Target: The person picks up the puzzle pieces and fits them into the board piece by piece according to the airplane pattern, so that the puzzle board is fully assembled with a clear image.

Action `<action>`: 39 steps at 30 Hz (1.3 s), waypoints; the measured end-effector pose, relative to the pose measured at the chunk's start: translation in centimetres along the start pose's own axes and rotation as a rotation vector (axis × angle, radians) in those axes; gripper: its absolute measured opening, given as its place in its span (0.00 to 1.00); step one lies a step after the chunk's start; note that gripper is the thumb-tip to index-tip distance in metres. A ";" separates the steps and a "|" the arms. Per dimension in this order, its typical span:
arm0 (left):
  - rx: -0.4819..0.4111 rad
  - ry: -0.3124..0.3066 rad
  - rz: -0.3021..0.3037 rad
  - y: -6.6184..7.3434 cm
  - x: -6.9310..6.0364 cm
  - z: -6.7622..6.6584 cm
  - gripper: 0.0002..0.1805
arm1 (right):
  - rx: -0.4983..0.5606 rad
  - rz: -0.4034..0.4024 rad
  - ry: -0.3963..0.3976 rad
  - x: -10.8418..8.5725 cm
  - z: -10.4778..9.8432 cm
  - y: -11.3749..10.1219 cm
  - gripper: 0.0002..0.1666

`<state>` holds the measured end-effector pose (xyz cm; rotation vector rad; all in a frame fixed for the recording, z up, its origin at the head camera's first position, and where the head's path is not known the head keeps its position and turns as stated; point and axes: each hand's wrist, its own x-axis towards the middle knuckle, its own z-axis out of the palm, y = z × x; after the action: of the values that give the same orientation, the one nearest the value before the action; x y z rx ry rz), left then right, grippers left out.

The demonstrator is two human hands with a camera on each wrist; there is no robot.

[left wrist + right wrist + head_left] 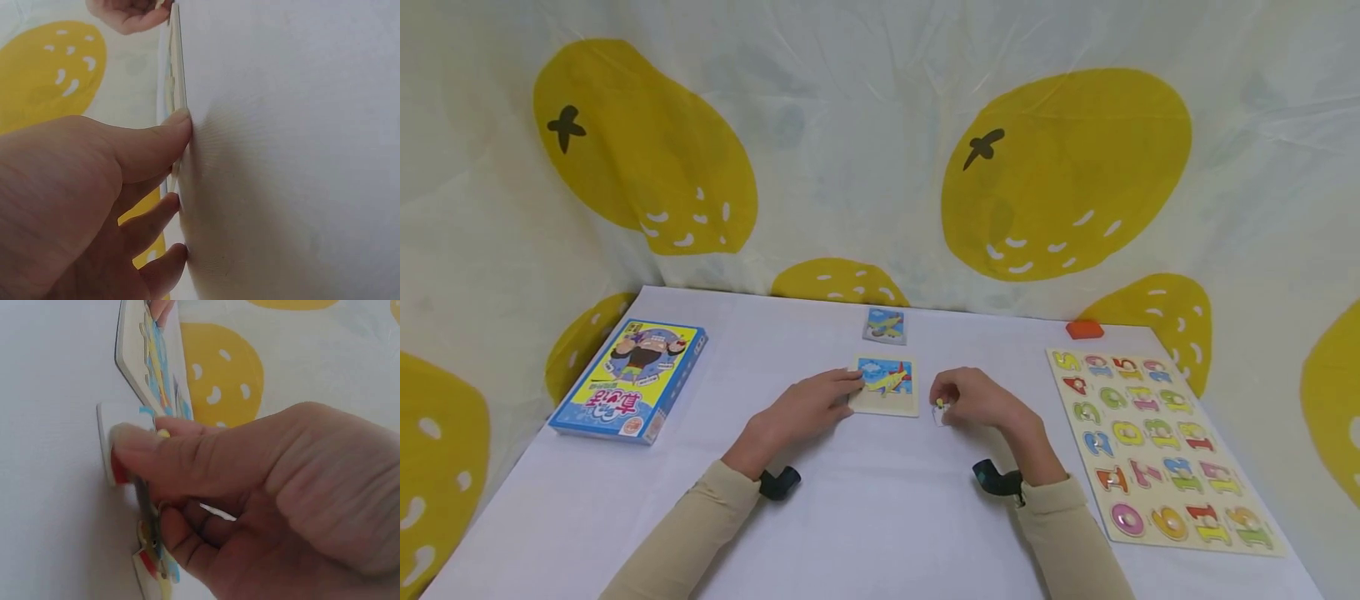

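Observation:
A square wooden puzzle board (887,405) with a yellow and red airplane on blue lies mid-table. My left hand (808,407) rests at its left side, the fingers spread and fairly straight; in the left wrist view the thumb touches the board's edge (177,69). Just right of the board, my right hand (977,398) pinches a small puzzle piece between thumb and finger, mostly hidden and blurred. A white piece with a red patch (107,440) shows by that thumb in the right wrist view, and another colored piece (147,565) lies lower down.
Behind the board lies a small airplane picture (885,325). A blue and yellow box (632,379) sits at the left. On the right lies a wooden number board (1150,450), with a red block (1085,330) beyond it. A fruit-patterned curtain (850,167) hangs behind the table.

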<state>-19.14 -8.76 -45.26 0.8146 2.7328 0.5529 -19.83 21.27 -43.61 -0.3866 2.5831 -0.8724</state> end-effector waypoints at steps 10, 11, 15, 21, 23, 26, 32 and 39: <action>0.003 -0.010 -0.011 -0.4 -0.1 0.2 0.30 | 0.207 -0.066 0.026 0.8 0.2 0.4 0.09; 0.002 -0.010 -0.010 -0.4 -0.1 0.2 0.31 | 0.220 -0.073 0.039 0.8 0.2 0.3 0.09; 0.000 -0.004 -0.001 -0.5 -0.1 0.2 0.30 | 0.251 -0.094 0.104 1.2 0.6 -0.5 0.09; -0.007 0.006 0.016 -0.5 0.0 0.0 0.30 | 0.273 -0.088 0.198 2.3 2.2 -1.9 0.11; -0.007 0.005 0.013 -0.5 0.0 -0.1 0.29 | 0.280 -0.075 0.231 2.6 2.8 -2.5 0.11; -0.008 0.001 0.003 -0.5 0.0 0.0 0.30 | 0.283 -0.065 0.268 3.0 3.7 -3.1 0.10; -0.011 0.005 0.009 -0.5 0.1 0.0 0.30 | 0.276 -0.043 0.305 3.4 5.0 -4.2 0.06; 0.003 0.006 0.022 -0.7 0.4 0.1 0.29 | 0.199 -0.072 0.339 4.1 6.2 -5.2 0.04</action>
<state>-19.77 -9.10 -45.65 0.8467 2.7339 0.5572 -20.04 12.48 -46.01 -0.2971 2.7604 -1.3071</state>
